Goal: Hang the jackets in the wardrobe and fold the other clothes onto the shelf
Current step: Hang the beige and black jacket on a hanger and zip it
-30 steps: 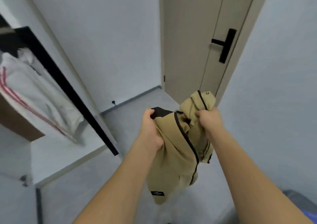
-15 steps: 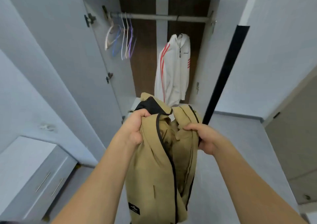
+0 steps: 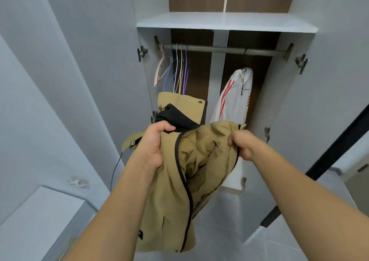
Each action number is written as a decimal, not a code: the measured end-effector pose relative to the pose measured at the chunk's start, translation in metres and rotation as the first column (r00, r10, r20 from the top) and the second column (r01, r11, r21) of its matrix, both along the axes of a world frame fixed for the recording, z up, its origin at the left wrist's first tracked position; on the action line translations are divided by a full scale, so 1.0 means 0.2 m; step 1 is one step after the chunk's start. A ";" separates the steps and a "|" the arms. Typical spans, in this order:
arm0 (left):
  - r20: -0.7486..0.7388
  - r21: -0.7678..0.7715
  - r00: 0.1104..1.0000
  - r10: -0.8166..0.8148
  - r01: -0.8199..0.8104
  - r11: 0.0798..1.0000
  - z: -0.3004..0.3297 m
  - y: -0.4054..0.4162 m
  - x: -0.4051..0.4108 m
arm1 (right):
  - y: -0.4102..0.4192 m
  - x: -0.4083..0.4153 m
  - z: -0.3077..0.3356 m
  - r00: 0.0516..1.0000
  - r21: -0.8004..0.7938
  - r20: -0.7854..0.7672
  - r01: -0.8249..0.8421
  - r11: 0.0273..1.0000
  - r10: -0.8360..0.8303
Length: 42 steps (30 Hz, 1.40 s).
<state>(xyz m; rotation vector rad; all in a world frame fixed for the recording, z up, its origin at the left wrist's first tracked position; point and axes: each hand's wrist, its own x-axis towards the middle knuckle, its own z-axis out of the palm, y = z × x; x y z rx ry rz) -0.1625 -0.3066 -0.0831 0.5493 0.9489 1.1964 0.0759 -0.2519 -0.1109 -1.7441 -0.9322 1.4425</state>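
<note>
While each hand grips it | tan jacket (image 3: pixel 199 160) hangs lengthwise | collar up

Setting: a home, bedroom or dressing area. Evidence: a built-in white wardrobe (image 3: pixel 225 23) with both doors swung open, brown back panels, and a metal hanging rail (image 3: pixel 221 49) under its top shelf. Several thin empty hangers (image 3: pixel 175 71) in pale colours cluster at the rail's left end; a white jacket with red stripes (image 3: pixel 233 98) hangs toward the right end. Plain pale walls and a grey floor. A low white cabinet (image 3: pixel 38 218) with slim handles sits at lower left. A beige interior door (image 3: pixel 359 172) shows at far right.
</note>
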 end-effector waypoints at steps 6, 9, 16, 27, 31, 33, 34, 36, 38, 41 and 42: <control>-0.055 -0.009 0.998 0.012 -0.012 1.000 0.00 0.37 0.00 | 0.43 -0.03 0.00 0.858 -0.128 0.263 -0.421 0.898 0.441; -0.107 -0.047 0.994 0.035 -0.040 0.998 -0.03 0.57 -0.01 | 0.68 -0.04 -0.05 0.543 -0.085 0.751 -0.483 0.871 0.374; -0.300 -0.257 0.953 -0.053 -0.027 0.966 -0.17 0.98 -0.03 | 1.17 -0.02 -0.02 0.656 0.080 0.738 -0.318 0.945 0.159; -0.608 -0.763 0.076 -0.790 0.217 0.609 -0.36 1.60 -0.04 | 1.55 -0.07 0.27 0.977 -0.017 0.036 -0.212 0.977 0.212; -0.816 -0.574 -0.056 -0.576 0.192 0.796 -0.26 1.94 0.04 | 1.60 -0.08 0.36 0.822 0.146 0.495 -0.397 0.906 0.280; -0.957 -0.276 -0.143 -0.254 0.167 0.946 -0.20 2.13 0.08 | 1.61 -0.12 0.35 0.609 0.142 0.744 -0.547 0.825 0.276; -0.973 -0.175 -0.181 -0.145 0.163 0.971 -0.17 2.22 0.10 | 1.62 -0.14 0.33 0.493 0.108 0.829 -0.604 0.790 0.264; -0.964 -0.099 -0.262 -0.049 0.183 0.978 -0.16 2.38 0.13 | 1.65 -0.19 0.29 0.309 0.035 0.924 -0.656 0.754 0.225; -0.934 -0.112 -0.356 -0.035 0.198 0.974 -0.18 2.51 0.15 | 1.70 -0.22 0.26 0.187 -0.016 0.965 -0.658 0.753 0.184; -0.886 -0.173 -0.460 -0.063 0.201 0.964 -0.25 2.65 0.15 | 1.76 -0.22 0.26 0.107 -0.047 0.982 -0.653 0.756 0.154; -0.874 -0.181 -0.483 -0.062 0.204 0.962 -0.28 2.68 0.15 | 1.78 -0.21 0.26 0.116 -0.032 0.984 -0.644 0.765 0.139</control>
